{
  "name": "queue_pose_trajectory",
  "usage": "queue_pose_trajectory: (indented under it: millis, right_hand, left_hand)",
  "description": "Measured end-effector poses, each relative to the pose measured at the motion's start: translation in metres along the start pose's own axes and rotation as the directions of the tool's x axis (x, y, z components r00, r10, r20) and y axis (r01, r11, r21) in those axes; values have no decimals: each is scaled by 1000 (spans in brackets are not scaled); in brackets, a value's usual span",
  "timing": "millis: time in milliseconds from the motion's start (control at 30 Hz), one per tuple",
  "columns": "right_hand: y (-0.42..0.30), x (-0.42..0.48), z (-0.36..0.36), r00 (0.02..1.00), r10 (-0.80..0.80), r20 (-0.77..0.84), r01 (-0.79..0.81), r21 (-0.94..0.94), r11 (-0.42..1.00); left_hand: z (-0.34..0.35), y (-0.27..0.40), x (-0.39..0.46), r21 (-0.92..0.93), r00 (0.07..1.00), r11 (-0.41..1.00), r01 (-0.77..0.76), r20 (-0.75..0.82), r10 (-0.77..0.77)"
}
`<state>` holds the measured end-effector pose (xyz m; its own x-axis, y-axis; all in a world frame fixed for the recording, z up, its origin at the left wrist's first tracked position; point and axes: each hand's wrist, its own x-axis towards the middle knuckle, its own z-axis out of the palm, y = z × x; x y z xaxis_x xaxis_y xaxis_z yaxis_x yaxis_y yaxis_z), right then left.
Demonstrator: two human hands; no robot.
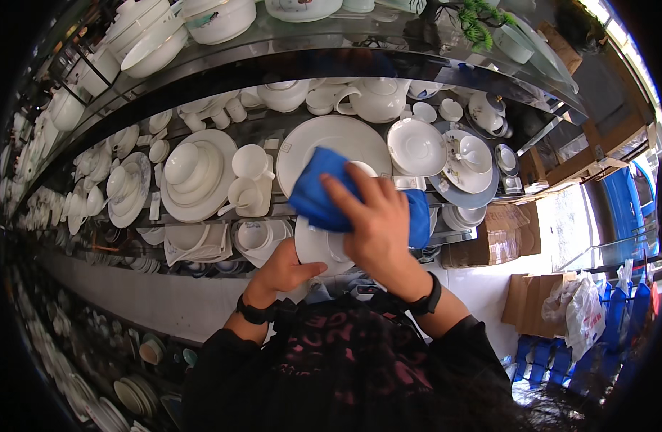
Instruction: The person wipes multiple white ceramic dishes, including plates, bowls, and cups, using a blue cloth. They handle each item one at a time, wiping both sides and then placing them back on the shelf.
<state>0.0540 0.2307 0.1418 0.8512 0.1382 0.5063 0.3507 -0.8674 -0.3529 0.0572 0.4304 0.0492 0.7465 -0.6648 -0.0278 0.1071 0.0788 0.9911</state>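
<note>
My left hand point(287, 267) grips the lower left edge of a white ceramic plate point(309, 243), thumb on its upper face. Over the same plate, my right hand point(376, 221) holds a folded blue cloth point(325, 189), whose loose part hangs out to the right of the hand. The cloth hides much of the plate and part of a large white plate point(331, 129) with a patterned rim, which lies on the shelf beyond. A white bowl point(417, 146) stands to the right of that large plate.
Glass shelves carry stacked plates point(198, 173), white cups point(250, 162), a teapot point(376, 100) and, higher up, lidded tureens point(217, 21). A dark shelf edge point(309, 59) crosses above the hands. Cardboard boxes point(493, 237) stand at the right. More crockery point(136, 397) lies at the lower left.
</note>
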Motion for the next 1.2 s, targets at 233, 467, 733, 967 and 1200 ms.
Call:
queue_pose_trajectory:
  millis: [233,467,733,967,1200]
  right_hand:
    - [-25,-25,25,978,-190,83,192,-9,981]
    - [-21,-59,24,951,-263,164,269,-21,963]
    - [2,-84,31,976,-201,88,202,-3,979]
    - [57,-95,44,995,53,-90,-53,6,999]
    - [27,-81,39,1000,15,-12,-13,124,992]
  left_hand:
    - [2,-25,1,-685,986,716,-138,-163,34]
    - [-20,-27,-7,-844,976,503,-184,-96,196]
    - [0,-29,0,-695,887,632,-342,-461,-27]
    - [-8,-53,-8,-647,964,728,-224,-258,68]
    - [-9,-42,-2,-613,939,748,-254,-342,39]
